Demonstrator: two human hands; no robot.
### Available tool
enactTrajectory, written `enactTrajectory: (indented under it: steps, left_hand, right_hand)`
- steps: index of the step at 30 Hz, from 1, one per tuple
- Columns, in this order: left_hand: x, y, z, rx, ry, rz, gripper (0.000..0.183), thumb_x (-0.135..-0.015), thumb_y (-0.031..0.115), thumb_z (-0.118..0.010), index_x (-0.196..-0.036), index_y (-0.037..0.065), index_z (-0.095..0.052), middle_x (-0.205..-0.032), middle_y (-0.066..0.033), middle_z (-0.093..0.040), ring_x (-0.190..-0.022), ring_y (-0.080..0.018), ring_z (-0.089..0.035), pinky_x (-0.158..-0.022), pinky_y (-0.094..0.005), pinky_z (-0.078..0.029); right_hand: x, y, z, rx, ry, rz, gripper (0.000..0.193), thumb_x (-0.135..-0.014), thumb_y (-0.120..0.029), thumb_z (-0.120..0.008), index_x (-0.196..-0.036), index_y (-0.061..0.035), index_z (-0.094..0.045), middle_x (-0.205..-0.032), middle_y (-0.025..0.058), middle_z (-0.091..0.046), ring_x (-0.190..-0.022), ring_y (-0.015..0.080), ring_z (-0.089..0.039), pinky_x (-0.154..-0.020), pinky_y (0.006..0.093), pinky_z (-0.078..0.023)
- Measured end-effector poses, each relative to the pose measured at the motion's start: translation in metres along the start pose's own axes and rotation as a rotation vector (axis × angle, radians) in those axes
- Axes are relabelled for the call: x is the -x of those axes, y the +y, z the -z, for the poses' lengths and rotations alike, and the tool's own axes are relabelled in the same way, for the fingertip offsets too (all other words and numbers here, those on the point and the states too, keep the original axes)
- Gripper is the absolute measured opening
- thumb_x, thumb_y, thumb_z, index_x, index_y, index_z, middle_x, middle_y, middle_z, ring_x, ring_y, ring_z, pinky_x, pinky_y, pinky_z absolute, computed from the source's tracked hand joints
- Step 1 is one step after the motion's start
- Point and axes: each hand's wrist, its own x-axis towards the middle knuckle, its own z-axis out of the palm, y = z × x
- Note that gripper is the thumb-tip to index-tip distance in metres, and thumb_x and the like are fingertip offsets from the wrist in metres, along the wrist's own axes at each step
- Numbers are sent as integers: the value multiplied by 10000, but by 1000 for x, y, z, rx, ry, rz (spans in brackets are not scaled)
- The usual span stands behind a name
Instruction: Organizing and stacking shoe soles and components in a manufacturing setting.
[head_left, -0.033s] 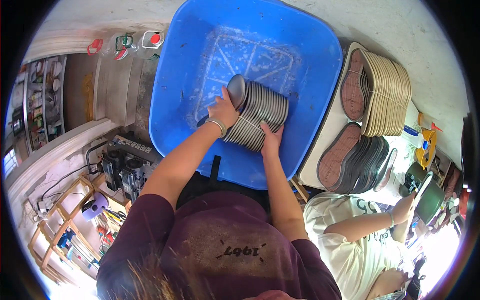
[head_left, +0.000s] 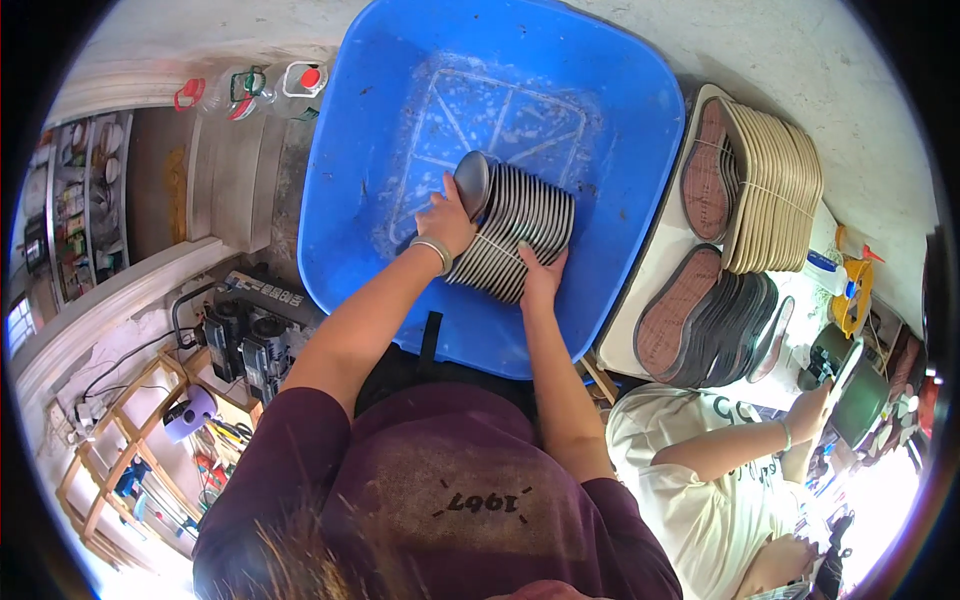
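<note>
A bundle of dark grey shoe soles (head_left: 523, 205), standing on edge side by side with a thin band around it, is held inside a large blue plastic tub (head_left: 640, 110). My left hand (head_left: 446, 222) grips the bundle's left end, its fingers by the face of the outermost sole. My right hand (head_left: 541, 275) clasps the near right side, thumb on top of the sole edges and the other fingers hidden beneath. Both hands are closed on the same bundle. Whether it rests on the tub's floor I cannot tell.
Right of the tub, a white table (head_left: 622, 335) carries tied beige soles (head_left: 775, 190) and a row of dark soles (head_left: 735, 325). A co-worker in a white shirt (head_left: 680, 450) holds a pale sole-shaped piece at lower right. Plastic bottles (head_left: 300, 85) stand at upper left.
The bundle and my right hand have shifted very slightly to the left. My left hand stays in place. The co-worker's hand has moved a little.
</note>
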Motion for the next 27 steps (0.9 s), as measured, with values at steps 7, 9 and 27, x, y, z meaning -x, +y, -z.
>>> enactTrajectory:
  steps: [7,9,27]
  left_hand:
    - [-39,-67,-36,712,-383,-322,931,-782,267,-648,-1496,-16,-121,-1444,-215,-375,-1276,-289,-447,-1071,-375,-343]
    - [-21,-56,-11,824,-557,-363,833,-833,260,-633,-1491,-8,-198,-1479,-185,-349,-1357,-244,-352,-1118,-337,-270]
    - [-36,-42,-55,809,-25,-219,766,-828,521,-635,-1325,-31,-448,-1267,-277,-514,-1180,-400,-515,-1022,-433,-386]
  right_hand:
    - [9,-8,-9,325,103,38,912,-695,-173,-794,-1455,-96,-296,-1407,187,-428,-1308,329,-402,-1079,387,-312]
    - [3,-3,-3,274,99,80,909,-694,-182,-797,-1449,-104,-299,-1398,188,-434,-1301,335,-407,-1075,389,-316]
    - [-13,-19,25,938,-125,33,827,-714,-353,-773,-1353,23,-405,-1212,280,-582,-1132,418,-562,-954,442,-457]
